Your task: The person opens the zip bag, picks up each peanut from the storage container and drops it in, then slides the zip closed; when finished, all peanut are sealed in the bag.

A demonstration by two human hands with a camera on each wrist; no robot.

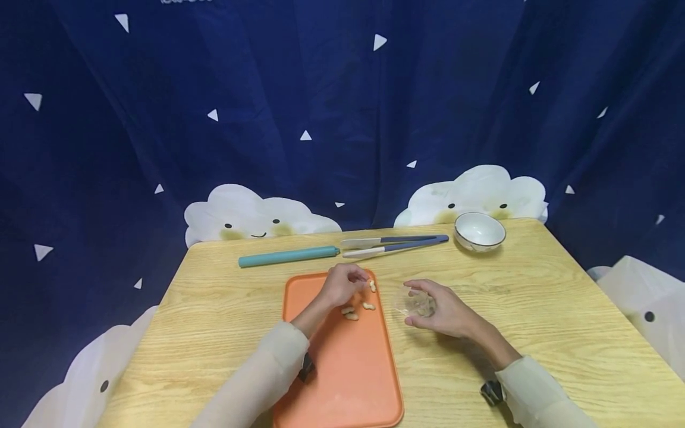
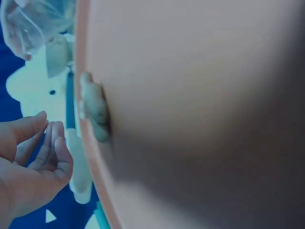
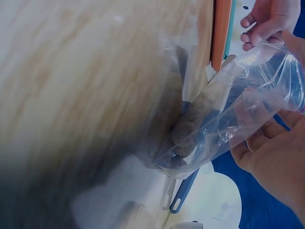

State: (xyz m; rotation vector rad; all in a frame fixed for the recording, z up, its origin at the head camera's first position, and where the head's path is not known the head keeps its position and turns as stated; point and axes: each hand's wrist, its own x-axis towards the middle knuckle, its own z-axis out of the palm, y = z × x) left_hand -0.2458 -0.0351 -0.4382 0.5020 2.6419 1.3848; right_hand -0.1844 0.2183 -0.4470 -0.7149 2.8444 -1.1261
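Over the upper part of the orange tray (image 1: 353, 368), my left hand (image 1: 342, 284) hovers with its fingers bent toward the thumb. In the left wrist view, nothing shows between the left hand's (image 2: 38, 162) fingertips. Several unshelled peanuts (image 1: 351, 316) lie on the tray near this hand, one of them close to its right rim. Right of the tray, my right hand (image 1: 446, 309) grips a clear plastic bag (image 1: 409, 302) between thumb and fingers. Through the film of the bag (image 3: 252, 102), brownish peanuts (image 3: 190, 129) are visible, gathered at its bottom end.
Behind the tray lie blue tongs (image 1: 412, 242) with pale tips and a teal rod (image 1: 286, 257). A white bowl (image 1: 478, 230) stands at the back right of the wooden table (image 1: 535, 285). A dark blue curtain (image 1: 321, 89) hangs behind the table.
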